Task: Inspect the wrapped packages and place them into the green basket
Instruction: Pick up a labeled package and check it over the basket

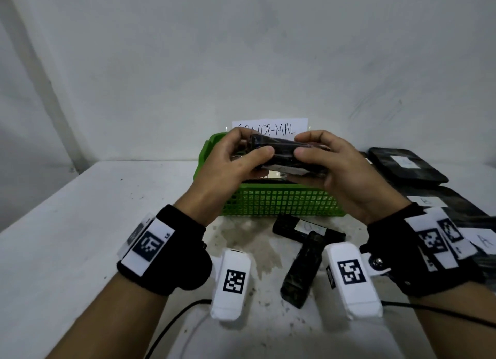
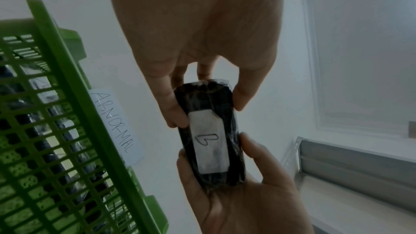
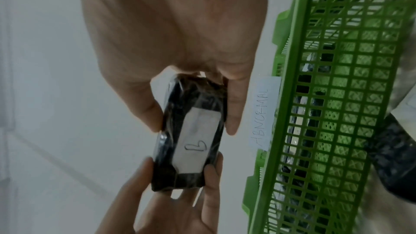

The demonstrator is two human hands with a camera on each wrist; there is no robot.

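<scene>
Both hands hold one black film-wrapped package (image 1: pixel 281 150) level in the air above the green mesh basket (image 1: pixel 284 197). My left hand (image 1: pixel 252 146) pinches its left end between thumb and fingers, and my right hand (image 1: pixel 303 145) pinches the right end. In the left wrist view the package (image 2: pixel 209 141) shows a white label with a handwritten letter, gripped by the left hand (image 2: pixel 209 109). The right wrist view shows the same package (image 3: pixel 191 140) in the right hand (image 3: pixel 191 122), beside the basket (image 3: pixel 290 95). Dark wrapped packages lie inside the basket (image 2: pixel 74 95).
A paper sign reading ABNORMAL (image 1: pixel 271 128) is on the wall behind the basket. Two black packages (image 1: pixel 303 228) (image 1: pixel 302 270) lie on the table in front of it. Larger black labelled packages (image 1: pixel 408 168) are stacked at the right. Cables trail along the table's near edge.
</scene>
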